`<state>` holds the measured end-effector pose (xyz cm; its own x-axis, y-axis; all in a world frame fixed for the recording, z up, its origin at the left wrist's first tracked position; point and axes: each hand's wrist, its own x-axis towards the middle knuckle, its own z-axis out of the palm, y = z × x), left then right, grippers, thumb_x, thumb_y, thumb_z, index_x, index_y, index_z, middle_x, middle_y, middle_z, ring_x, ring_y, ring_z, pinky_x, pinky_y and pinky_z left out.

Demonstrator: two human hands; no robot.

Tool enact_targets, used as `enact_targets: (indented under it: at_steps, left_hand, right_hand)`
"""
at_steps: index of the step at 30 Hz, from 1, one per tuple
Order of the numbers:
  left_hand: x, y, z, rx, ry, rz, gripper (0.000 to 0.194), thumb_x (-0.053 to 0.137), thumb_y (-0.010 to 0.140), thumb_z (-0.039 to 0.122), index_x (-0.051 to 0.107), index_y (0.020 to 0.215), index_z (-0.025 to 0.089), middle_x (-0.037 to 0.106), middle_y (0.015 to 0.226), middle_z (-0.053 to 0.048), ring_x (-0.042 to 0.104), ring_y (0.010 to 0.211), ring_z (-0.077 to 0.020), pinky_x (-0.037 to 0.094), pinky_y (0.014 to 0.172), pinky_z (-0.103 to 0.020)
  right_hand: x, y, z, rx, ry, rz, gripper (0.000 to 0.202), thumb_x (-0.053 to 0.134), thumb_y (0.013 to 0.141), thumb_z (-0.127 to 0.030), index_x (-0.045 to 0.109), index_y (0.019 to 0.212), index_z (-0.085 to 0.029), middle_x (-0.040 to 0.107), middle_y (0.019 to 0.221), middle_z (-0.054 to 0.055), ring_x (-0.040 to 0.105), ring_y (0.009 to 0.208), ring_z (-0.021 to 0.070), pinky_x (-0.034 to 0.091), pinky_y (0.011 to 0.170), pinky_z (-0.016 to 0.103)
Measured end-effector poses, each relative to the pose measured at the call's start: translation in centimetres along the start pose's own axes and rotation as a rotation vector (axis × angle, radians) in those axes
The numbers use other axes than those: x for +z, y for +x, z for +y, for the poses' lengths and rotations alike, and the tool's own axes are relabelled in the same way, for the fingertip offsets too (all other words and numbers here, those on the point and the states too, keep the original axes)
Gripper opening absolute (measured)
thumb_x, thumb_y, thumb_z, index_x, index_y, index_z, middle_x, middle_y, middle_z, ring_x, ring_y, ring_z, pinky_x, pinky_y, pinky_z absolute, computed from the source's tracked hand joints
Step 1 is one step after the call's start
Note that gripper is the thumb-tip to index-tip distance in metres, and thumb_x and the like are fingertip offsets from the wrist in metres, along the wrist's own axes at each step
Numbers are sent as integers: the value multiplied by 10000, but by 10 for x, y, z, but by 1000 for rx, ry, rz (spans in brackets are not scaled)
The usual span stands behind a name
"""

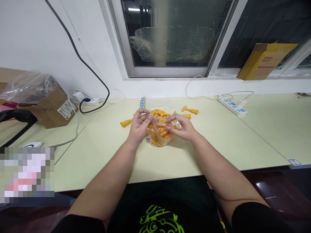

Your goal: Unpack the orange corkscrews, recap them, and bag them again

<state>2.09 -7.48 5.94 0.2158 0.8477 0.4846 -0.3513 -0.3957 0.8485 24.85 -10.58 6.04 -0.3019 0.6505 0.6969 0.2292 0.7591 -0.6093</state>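
Observation:
A clear plastic bag [159,137] filled with several yellow plastic pieces rests on the table in front of me. My left hand [139,127] pinches the bag's upper left edge between thumb and fingers. On the other side, my right hand [182,127] has its thumb and fingers closed on the bag's upper right edge. More yellow pieces lie behind the bag, partly hidden by it and my hands. One loose hammer-shaped yellow piece [190,110] lies to the right, and a yellow handle-like piece [126,123] pokes out left of my left hand.
A pale table [97,155] runs along the wall under a window. Power strips [232,106] with cables lie at the back right and back left. An open cardboard box [57,108] stands at left, and a yellow box [267,61] leans on the sill.

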Motion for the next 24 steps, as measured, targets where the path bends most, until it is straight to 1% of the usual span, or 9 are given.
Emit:
enact_targets:
  at_steps: [4, 8, 14, 17, 20, 22, 24]
  left_hand:
    - [-1, 1, -1, -20, -3, 0, 366, 762, 900, 427, 503, 1080, 241, 750, 803, 2, 756, 855, -193, 580, 829, -333]
    - [-2, 1, -1, -50, 2, -17, 387, 767, 889, 419, 494, 1104, 249, 754, 827, -2, 747, 860, -192, 571, 831, -337]
    - [-4, 1, -1, -111, 82, -72, 460, 785, 837, 331, 489, 1180, 255, 733, 917, 3, 714, 897, -178, 554, 856, -333]
    - [-6, 3, -1, -142, 209, -127, 410, 760, 824, 303, 543, 1164, 230, 721, 993, -17, 695, 928, -184, 554, 850, -324]
    - [-9, 5, 4, -194, 379, -179, 304, 723, 845, 342, 640, 1091, 185, 729, 1063, -56, 692, 992, -221, 556, 882, -345]
    - [-13, 7, 8, -238, 440, -215, 279, 715, 866, 388, 686, 1038, 170, 743, 1005, -62, 702, 954, -231, 572, 850, -349]
    - [-19, 9, 11, -258, 418, -280, 278, 729, 872, 422, 718, 989, 169, 750, 910, -59, 714, 849, -218, 593, 758, -331]
  right_hand:
    - [1, 0, 2, 13, -57, 8, 109, 721, 935, -319, 714, 1020, -251, 754, 1033, 65, 714, 967, 242, 561, 898, 410]
    - [0, 1, 4, -12, -93, 1, 77, 668, 960, -297, 713, 1006, -254, 757, 1000, 65, 711, 936, 243, 559, 867, 413]
    - [-1, 4, 0, -72, -124, -22, 92, 624, 969, -252, 701, 1018, -262, 751, 995, 64, 693, 949, 246, 544, 896, 431]
    - [-1, 3, 2, -79, -147, -59, 164, 597, 978, -249, 705, 1100, -263, 736, 1049, 79, 678, 980, 257, 539, 910, 448]
    - [0, 2, 8, -58, -154, -100, 212, 566, 993, -263, 710, 1148, -266, 724, 1066, 84, 672, 1001, 265, 540, 917, 460]
    - [1, 1, 12, -38, -146, -93, 218, 558, 996, -274, 716, 1146, -265, 720, 1054, 80, 670, 997, 267, 540, 926, 469]
    - [3, 1, 14, -16, -114, -75, 219, 558, 991, -273, 721, 1136, -264, 720, 1055, 77, 672, 994, 267, 541, 933, 473]
